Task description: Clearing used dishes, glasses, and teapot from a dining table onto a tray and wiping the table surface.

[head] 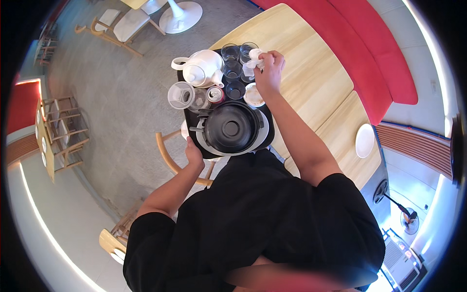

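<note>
My left hand [194,153] grips the near left edge of a black tray [192,129]. Crumpled white tissue [251,65] is pinched in my right hand [270,73], above the glasses at the tray's far right corner. Nearest my body, a black lidded pot [231,127] stands on a white plate [263,137]. A white teapot [202,69] sits at the far left. Between them are a clear plastic cup [181,95], an opened drink can [215,94] and several drinking glasses [232,69]. Below my right wrist is a small white dish [253,95] with brown residue.
A light wooden table [310,54] extends right of the tray, with a white plate [365,140] near its far end. A red bench seat [379,58] runs behind it. Close on my left is a wooden chair [164,157]; more chairs [131,25] stand across the concrete floor [113,80].
</note>
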Available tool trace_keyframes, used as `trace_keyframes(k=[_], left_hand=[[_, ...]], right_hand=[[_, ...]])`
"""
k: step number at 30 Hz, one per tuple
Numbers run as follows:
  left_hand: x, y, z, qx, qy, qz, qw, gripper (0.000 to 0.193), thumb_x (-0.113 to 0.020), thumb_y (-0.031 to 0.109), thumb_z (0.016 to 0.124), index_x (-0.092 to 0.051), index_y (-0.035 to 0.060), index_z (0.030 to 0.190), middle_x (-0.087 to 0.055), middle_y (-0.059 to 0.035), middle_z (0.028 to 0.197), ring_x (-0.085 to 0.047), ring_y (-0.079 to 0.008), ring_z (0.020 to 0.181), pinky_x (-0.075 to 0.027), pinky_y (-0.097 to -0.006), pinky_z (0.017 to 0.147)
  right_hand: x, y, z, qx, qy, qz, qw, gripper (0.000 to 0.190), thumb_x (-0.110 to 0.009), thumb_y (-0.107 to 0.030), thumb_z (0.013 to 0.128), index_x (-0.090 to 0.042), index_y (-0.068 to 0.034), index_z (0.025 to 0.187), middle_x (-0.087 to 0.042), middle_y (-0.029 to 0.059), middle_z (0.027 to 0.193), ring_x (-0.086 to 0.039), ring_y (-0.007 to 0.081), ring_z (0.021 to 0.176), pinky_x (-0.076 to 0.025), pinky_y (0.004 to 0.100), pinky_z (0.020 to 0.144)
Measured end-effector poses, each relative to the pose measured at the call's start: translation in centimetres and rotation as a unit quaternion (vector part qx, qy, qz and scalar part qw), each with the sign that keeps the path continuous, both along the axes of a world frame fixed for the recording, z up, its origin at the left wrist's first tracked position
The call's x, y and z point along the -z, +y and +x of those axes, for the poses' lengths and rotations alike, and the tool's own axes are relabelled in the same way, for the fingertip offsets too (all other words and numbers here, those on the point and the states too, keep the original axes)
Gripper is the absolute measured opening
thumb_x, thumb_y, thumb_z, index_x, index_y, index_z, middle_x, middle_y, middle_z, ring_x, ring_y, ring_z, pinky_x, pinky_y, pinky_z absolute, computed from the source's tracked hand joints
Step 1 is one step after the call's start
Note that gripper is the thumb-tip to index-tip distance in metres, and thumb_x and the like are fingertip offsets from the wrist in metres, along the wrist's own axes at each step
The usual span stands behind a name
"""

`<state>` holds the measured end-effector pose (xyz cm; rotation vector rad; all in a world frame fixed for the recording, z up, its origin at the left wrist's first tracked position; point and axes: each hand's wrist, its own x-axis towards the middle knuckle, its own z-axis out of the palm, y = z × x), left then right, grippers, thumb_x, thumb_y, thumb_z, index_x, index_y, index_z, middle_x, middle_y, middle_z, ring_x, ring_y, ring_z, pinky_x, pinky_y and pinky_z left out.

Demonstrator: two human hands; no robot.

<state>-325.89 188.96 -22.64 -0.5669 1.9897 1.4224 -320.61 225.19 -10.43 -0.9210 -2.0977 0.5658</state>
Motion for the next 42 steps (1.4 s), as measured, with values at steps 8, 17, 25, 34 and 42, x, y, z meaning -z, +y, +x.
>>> trace_keyframes(k=[8, 17, 25, 34, 42], left_hand=[[-1.0, -0.1, 0.2, -0.011, 0.002, 0.026, 1.0, 0.068, -0.039, 0.052, 0.109, -0.059, -0.0071, 0.135, -0.068, -0.0193, 0.126, -0.066, -0.0298, 0.114, -0.049, -0.0398, 0.101], [-1.7, 0.6, 0.2, -0.009, -0.01, 0.03, 0.999, 0.066, -0.038, 0.051, 0.11, -0.057, -0.0065, 0.137, -0.067, -0.0191, 0.128, -0.065, -0.0296, 0.116, -0.049, -0.0402, 0.101], [-1.9, -0.1, 0.5, -0.022, -0.011, 0.034, 0.999, 0.066, -0.036, 0.05, 0.111, -0.056, -0.0062, 0.138, -0.066, -0.0193, 0.13, -0.065, -0.0307, 0.116, -0.049, -0.0404, 0.102], [0.2, -0.3, 3.9, -0.069, -0.148, 0.153, 0.975, 0.069, -0.033, 0.059, 0.109, -0.049, 0.0019, 0.145, -0.061, -0.0149, 0.139, -0.061, -0.0305, 0.124, -0.049, -0.0422, 0.107], [1.1, -0.1, 5.9, 0.131, -0.276, 0.163, 0.938, 0.062, -0.033, 0.06, 0.108, -0.052, 0.0044, 0.126, -0.066, -0.012, 0.118, -0.065, -0.0306, 0.117, -0.053, -0.0491, 0.094]], right_hand=[[-1.8, -0.9, 0.8, -0.067, -0.203, 0.039, 0.976, 0.026, -0.066, -0.015, 0.08, -0.067, -0.011, 0.105, -0.053, 0.0136, 0.115, -0.049, 0.0357, 0.112, -0.042, 0.0503, 0.095], [0.5, 0.9, 0.9, -0.141, -0.139, 0.044, 0.979, 0.012, -0.068, -0.02, 0.091, -0.067, -0.008, 0.095, -0.064, 0.0107, 0.099, -0.062, 0.0317, 0.091, -0.048, 0.045, 0.083], [-0.9, -1.7, 3.9, -0.009, 0.0, -0.068, 0.998, 0.028, -0.055, -0.005, 0.092, -0.062, -0.005, 0.12, -0.061, 0.0165, 0.114, -0.057, 0.035, 0.109, -0.047, 0.0456, 0.095], [8.0, -11.8, 18.6, 0.142, -0.124, -0.319, 0.929, 0.055, -0.056, -0.015, 0.098, -0.039, -0.001, 0.149, -0.053, 0.0212, 0.124, -0.058, 0.0323, 0.111, -0.05, 0.0438, 0.095], [7.7, -13.9, 16.4, 0.191, -0.05, -0.419, 0.886, 0.061, -0.049, -0.015, 0.104, -0.026, -0.006, 0.16, -0.063, 0.0134, 0.094, -0.064, 0.0208, 0.073, -0.056, 0.0354, 0.056]])
